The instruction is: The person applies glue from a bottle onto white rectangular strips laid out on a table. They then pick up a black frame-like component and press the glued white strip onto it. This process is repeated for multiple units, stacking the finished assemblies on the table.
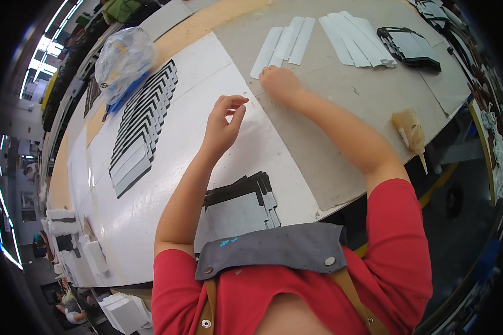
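On the two-tone worktable (318,159) lie pale strips (300,42), striplights (68,21) glowing beyond.

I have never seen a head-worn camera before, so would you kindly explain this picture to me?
There is no machine: one wide fisheye camera on the person's head looks down, making straight edges bend. The bare left hand, loosely curled and apparently empty, is over the white part of the worktable. The right hand is at the near end of some pale flat strips; whether it grips one is unclear. Also lying there are an overlapping row of black-edged panels and a clear plastic bag.
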{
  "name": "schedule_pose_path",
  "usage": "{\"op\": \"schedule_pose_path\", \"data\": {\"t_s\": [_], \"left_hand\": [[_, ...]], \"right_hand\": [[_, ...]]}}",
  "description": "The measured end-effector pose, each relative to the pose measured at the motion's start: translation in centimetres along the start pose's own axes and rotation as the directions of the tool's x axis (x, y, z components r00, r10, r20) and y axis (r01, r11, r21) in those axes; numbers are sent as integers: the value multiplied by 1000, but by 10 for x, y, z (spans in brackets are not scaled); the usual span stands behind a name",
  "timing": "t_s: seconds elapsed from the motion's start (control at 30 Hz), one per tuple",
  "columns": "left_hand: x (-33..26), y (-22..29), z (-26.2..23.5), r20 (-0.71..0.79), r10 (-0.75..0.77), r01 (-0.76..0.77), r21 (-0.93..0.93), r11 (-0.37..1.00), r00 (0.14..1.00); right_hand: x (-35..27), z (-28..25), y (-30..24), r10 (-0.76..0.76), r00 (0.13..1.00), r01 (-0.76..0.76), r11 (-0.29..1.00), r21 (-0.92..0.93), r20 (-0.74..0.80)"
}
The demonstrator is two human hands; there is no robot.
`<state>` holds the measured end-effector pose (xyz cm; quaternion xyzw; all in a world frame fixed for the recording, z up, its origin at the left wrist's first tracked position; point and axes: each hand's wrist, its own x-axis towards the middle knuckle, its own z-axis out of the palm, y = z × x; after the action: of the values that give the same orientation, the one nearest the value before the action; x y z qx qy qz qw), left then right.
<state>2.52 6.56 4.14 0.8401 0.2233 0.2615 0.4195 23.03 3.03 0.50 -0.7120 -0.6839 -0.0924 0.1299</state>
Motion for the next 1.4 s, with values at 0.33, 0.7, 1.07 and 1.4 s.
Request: {"op": "schedule_pose_path", "data": {"t_s": [0.33, 0.7, 1.07, 1.4], "left_hand": [[4, 23, 30, 260, 235, -283, 162, 945, 936], [-38, 18, 54, 518, 336, -552, 346, 759, 787], [-41, 14, 54, 451, 405, -543, 233, 807, 795], [-42, 23, 46, 514, 291, -449, 213, 868, 807]], "right_hand": [[-147, -113, -37, -118, 980, 5, 823, 567, 162], [-125, -98, -3, -129, 952, -94, 741, 665, 277], [4, -12, 60, 158, 956, -136, 985, -104, 246], [-1, -11, 81, 186, 983, -186, 982, 29, -6]]}}
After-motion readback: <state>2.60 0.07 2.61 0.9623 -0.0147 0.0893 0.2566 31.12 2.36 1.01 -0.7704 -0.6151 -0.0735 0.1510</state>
